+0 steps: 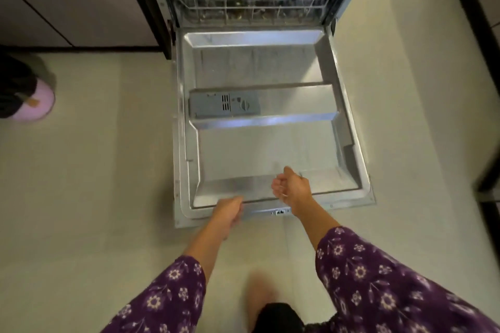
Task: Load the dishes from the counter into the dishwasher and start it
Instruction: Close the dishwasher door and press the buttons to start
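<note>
Pale floor [94,170] is lying under the flat dishwasher door [270,149]. Now the left hand [230,209] is gripping the door's near edge, and the right hand [290,188] is hanging loosely curled beside it, holding nothing. Letting go early might be dropping the door with a bang. Far past the fingertips the rack [251,3] is sitting inside, and open floor is lying on both sides.

Behind the left hand [230,209] and the right hand [290,188], the forearms are bare up to the loose purple left sleeve [167,297] and matching right sleeve [378,278], both printed with small pale flowers. Between the sleeves are a blurred bare foot [259,292] and a dark fuzzy garment edge [278,316].
</note>
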`<state>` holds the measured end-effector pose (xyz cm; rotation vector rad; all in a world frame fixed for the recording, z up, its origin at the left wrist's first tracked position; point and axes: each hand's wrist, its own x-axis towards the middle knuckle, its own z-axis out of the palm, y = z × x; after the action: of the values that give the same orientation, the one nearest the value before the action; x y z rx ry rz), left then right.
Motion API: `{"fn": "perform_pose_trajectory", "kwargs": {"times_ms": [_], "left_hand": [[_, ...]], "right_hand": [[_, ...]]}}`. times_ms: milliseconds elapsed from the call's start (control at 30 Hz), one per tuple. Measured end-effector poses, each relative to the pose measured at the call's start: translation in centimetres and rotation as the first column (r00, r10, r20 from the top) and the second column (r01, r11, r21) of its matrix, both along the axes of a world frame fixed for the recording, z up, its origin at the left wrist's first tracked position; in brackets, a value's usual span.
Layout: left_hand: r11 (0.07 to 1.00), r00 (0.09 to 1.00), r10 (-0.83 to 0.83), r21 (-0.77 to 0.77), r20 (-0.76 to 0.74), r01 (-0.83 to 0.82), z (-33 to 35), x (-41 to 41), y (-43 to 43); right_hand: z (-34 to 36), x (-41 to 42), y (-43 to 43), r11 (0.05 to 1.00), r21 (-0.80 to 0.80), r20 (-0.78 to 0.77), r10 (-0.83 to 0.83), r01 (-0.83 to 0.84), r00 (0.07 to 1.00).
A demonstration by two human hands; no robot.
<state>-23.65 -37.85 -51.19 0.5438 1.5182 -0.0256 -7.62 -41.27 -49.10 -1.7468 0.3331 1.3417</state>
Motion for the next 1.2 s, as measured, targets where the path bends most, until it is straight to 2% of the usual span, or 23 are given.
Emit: {"fn": "perform_pose_trajectory", "kwargs": {"times_ms": [100, 200, 333, 433, 500, 667, 900, 1033, 1200], "left_hand": [[0.976, 0.995, 0.101, -0.198, 0.021, -0.095, -1.4, -1.5, -4.7], [0.94, 0.977, 0.213, -0.269, -0.01, -0.208, -3.0, -2.4, -6.6], [0.888, 0.901, 0.432, -0.194, 0.041, -0.417, -5.5, -2.7, -6.5], [0.797, 0.789, 0.603, -0.144, 0.121, -0.587, -6.9, -3.5, -5.1], [0.76, 0.745, 0.65, -0.152, 0.152, -0.632, -7.4, -3.8, -4.3], [0.748, 0.728, 0.664, -0.16, 0.173, -0.644, -6.4, -4.3, -4.1], [0.75, 0.729, 0.661, -0.125, 0.177, -0.65, 1.3, -3.6, -3.9], [0.759, 0.744, 0.651, -0.126, 0.154, -0.638, 8.8, -2.6, -1.8], [0.72, 0.72, 0.69, -0.172, 0.075, -0.672, 20.1, -0.4, 3.0]], "right_hand": [[-2.0, -1.8, -6.1, 0.992, -0.122, -0.025, -0.039, 0.036, 0.999], [-4.5, -3.1, -9.6, 0.98, -0.173, -0.067, -0.107, 0.094, 0.992], [-7.3, -3.4, -11.2, 0.957, -0.049, -0.128, -0.291, 0.287, 0.948], [-9.6, -2.2, -10.9, 0.88, 0.143, -0.219, -0.418, 0.453, 0.882], [-9.8, -1.0, -10.3, 0.824, 0.225, -0.287, -0.454, 0.52, 0.844], [-8.3, -0.8, -10.1, 0.829, 0.185, -0.272, -0.472, 0.527, 0.838], [-1.8, -1.1, -9.5, 0.893, 0.162, -0.097, -0.41, 0.421, 0.907], [5.3, -0.6, -7.3, 0.933, 0.069, -0.031, -0.353, 0.354, 0.935], [17.1, 1.8, -3.1, 0.937, -0.069, -0.05, -0.346, 0.342, 0.937]]}}
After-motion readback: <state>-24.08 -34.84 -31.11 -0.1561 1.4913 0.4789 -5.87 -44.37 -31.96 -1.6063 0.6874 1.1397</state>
